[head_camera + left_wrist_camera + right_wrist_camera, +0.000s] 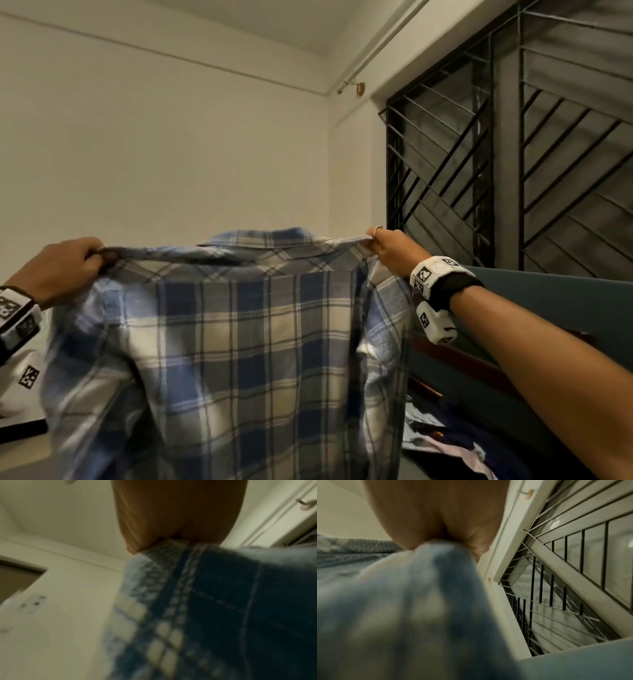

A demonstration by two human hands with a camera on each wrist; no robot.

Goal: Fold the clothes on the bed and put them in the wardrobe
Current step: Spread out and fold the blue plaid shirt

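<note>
Plaid shirt (233, 342) held up by shoulders (2 hands: L (58, 270), R (394, 253)).

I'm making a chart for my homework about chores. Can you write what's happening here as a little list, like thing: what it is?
garment: blue and white plaid shirt, held up in the air, spread wide, hanging down
left hand: left hand grips one shoulder of the shirt
right hand: right hand pinches the other shoulder, a ring on one finger
collar: at the top, between the two hands
other clothes: a pile of clothes low on the right
background: barred window on the right, plain wall ahead
folding: not started yet
</note>
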